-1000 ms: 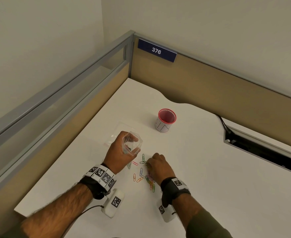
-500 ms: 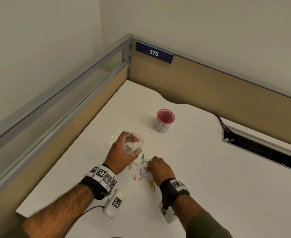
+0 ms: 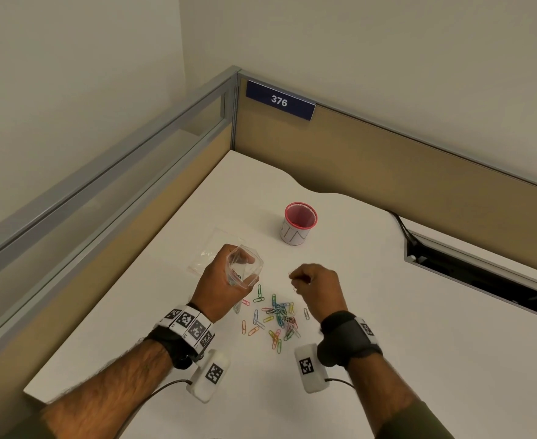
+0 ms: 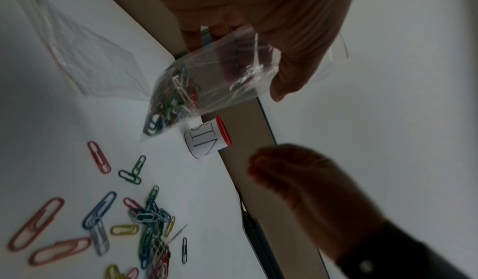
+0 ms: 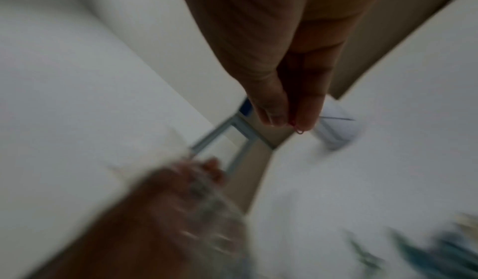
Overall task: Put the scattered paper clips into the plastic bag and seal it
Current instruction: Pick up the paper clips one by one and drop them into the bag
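My left hand (image 3: 226, 282) grips a small clear plastic bag (image 3: 245, 269) just above the desk, its mouth held wide and facing up. In the left wrist view that bag (image 4: 207, 85) hangs with several coloured clips in its lower corner. Coloured paper clips (image 3: 276, 318) lie scattered on the white desk between my wrists, also visible as loose paper clips (image 4: 145, 220) in the left wrist view. My right hand (image 3: 308, 282) is raised to the right of the bag, pinching a paper clip (image 5: 300, 131) between thumb and fingertips.
A red-rimmed white cup (image 3: 300, 223) stands behind the hands. A second flat clear bag (image 3: 211, 253) lies on the desk behind my left hand. Partition walls close the desk at left and back. A cable slot (image 3: 482, 274) opens at right.
My right hand has lifted off the clip pile, where it was pressing down, and risen up and right with a clip pinched. The left hand and bag have held still.
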Demonstrator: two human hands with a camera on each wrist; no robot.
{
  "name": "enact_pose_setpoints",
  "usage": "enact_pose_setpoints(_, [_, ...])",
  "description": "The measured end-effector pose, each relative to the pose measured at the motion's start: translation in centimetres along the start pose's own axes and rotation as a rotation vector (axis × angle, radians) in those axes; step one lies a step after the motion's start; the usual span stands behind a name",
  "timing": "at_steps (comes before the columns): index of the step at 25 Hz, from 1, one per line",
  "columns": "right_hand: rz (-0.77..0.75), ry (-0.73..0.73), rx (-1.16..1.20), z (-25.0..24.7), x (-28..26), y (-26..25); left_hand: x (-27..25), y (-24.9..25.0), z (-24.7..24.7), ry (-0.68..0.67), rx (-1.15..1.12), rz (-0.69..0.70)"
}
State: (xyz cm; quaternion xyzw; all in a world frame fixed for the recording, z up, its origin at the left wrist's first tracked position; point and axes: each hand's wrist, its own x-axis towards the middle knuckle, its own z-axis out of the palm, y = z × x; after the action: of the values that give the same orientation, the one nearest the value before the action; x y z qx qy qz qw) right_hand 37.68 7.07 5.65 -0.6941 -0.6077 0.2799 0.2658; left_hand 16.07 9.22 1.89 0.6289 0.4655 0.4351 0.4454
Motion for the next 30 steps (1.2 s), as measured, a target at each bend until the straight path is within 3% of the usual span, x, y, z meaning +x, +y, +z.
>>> enact_pose_setpoints(6, [-0.286,0.067,0.180,-3.2,-1.6,-9.1,0.4,0.5,1.6,0.012,0.030,0.013])
enact_pose_setpoints(12, [-0.388,-0.043,-0.103,-2.0,-2.2,-10.8,0.9,1.6,3.2,0.010,0.059,-0.017])
enact_pose_setpoints(17, [-0.425,0.189,0.030,-4.3,-2.1,-10.0,0.4,1.6,2.3,0.012,-0.031,0.028])
enact_pose_setpoints(20, [-0.248,0.189,-0.045,-3.6,0.2,-4.6,-0.1,1.5,1.3,0.012,-0.034,0.016])
enact_pose_setpoints(23, [0.079,-0.049,-0.347,-0.5,1.3,2.6,-0.7,1.0,0.0,0.008,-0.031,0.004])
enact_pose_setpoints(25, [0.220,-0.183,-0.429,1.5,0.5,5.3,-0.8,0.9,-0.7,0.008,-0.020,-0.012])
enact_pose_setpoints(30, [0.180,-0.315,-0.552,5.1,-1.7,5.1,-0.9,0.8,-1.1,-0.007,-0.043,-0.013])
